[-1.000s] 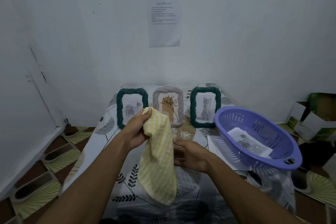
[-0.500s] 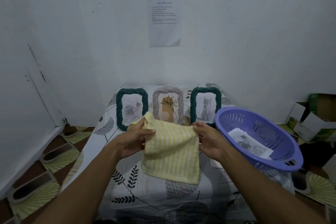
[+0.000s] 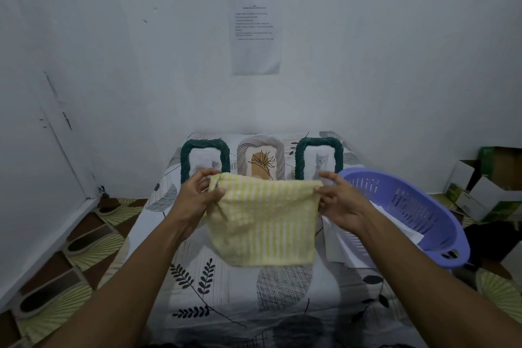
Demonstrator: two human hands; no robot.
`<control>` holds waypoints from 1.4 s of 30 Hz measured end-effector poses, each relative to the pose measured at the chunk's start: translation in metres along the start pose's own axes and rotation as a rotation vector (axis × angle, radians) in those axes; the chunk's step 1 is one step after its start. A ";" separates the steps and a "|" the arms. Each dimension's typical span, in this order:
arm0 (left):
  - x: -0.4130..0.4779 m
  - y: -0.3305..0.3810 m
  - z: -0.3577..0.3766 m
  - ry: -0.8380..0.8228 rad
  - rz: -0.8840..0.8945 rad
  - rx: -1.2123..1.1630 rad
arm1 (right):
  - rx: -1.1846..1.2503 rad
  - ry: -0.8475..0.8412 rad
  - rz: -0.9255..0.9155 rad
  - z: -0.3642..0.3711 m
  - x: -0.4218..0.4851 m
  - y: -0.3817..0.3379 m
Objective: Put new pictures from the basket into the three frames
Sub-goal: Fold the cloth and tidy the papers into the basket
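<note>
From the head view, the yellow cloth (image 3: 265,223), bunched a second ago, now hangs spread out, with the left hand (image 3: 197,198) and right hand (image 3: 341,203) each pinching a top corner. The three frames (image 3: 261,158) stand behind it. The new pictures (image 3: 406,230) lie in the basket (image 3: 409,200), so swapping seems not yet begun.

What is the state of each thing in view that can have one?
Yellow striped cloth: spread out, hanging from both top corners.
Left hand: pinches cloth.
Right hand: pinches cloth.
Left green woven frame: upright, filled.
Grey woven middle frame: upright, filled.
Right green woven frame: upright, filled.
Purple plastic basket: holds papers.
</note>
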State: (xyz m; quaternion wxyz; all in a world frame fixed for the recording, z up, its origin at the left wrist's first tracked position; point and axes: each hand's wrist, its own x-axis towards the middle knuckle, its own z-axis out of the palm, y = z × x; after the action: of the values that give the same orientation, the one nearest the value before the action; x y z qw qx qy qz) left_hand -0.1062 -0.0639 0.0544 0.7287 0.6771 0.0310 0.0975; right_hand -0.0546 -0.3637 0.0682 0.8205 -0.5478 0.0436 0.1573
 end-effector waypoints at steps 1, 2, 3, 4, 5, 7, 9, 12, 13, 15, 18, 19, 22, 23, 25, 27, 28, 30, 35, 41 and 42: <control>0.001 0.003 0.000 0.008 0.033 0.025 | -0.011 0.009 -0.070 0.002 0.000 -0.006; 0.002 0.007 -0.001 0.010 0.066 0.050 | -0.057 0.004 -0.126 0.004 -0.002 -0.012; 0.003 0.012 0.000 0.008 0.096 0.080 | -0.119 -0.005 -0.168 0.007 -0.004 -0.017; 0.003 0.017 0.001 0.012 0.120 0.117 | -0.179 -0.011 -0.201 0.009 -0.005 -0.022; 0.004 0.021 0.002 0.030 0.142 0.159 | -0.230 -0.010 -0.227 0.010 -0.007 -0.028; 0.007 0.028 0.004 0.131 0.166 0.248 | -0.304 -0.004 -0.271 0.012 -0.009 -0.038; 0.010 0.031 0.007 0.232 0.155 0.352 | -0.342 -0.004 -0.308 0.012 -0.011 -0.046; 0.011 0.031 0.012 0.270 0.148 0.503 | -0.351 0.007 -0.358 0.013 -0.012 -0.050; 0.010 0.032 0.014 0.274 0.150 0.516 | -0.353 0.015 -0.368 0.014 -0.012 -0.050; 0.007 0.033 0.015 0.275 0.140 0.458 | -0.365 0.031 -0.372 0.013 -0.011 -0.050; 0.005 0.036 0.014 0.214 0.064 0.177 | -0.395 0.065 -0.345 0.004 -0.006 -0.046; 0.003 0.038 0.013 0.186 0.028 0.110 | -0.407 0.064 -0.316 0.001 -0.005 -0.044; 0.000 0.040 0.010 0.139 -0.050 0.008 | -0.409 0.037 -0.209 0.000 -0.005 -0.039; 0.000 0.040 0.009 0.151 -0.060 -0.001 | -0.382 0.039 -0.185 0.001 -0.007 -0.039; 0.000 0.039 0.006 0.227 -0.051 -0.002 | -0.308 0.048 -0.157 0.004 -0.009 -0.039; 0.001 0.038 0.003 0.330 -0.013 -0.003 | -0.237 0.079 -0.158 0.004 -0.008 -0.040; 0.002 0.037 0.001 0.354 0.011 -0.010 | -0.217 0.104 -0.173 0.004 -0.007 -0.041; 0.003 0.036 -0.002 0.318 0.032 0.017 | -0.251 0.135 -0.219 0.004 -0.006 -0.043; 0.003 0.036 -0.008 0.099 0.086 0.602 | -0.631 0.128 -0.372 0.005 -0.009 -0.046; 0.006 0.036 -0.014 0.059 0.293 1.044 | -1.188 0.242 -0.531 0.003 -0.007 -0.050; 0.005 0.037 -0.014 0.050 0.282 0.948 | -1.215 0.238 -0.553 0.002 -0.008 -0.051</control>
State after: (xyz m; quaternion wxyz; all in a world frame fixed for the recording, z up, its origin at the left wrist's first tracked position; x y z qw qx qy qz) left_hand -0.1071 -0.0463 0.0900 0.3194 0.9290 -0.0024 0.1867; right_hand -0.0466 -0.3812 0.1159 0.3666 -0.9163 -0.1041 -0.1233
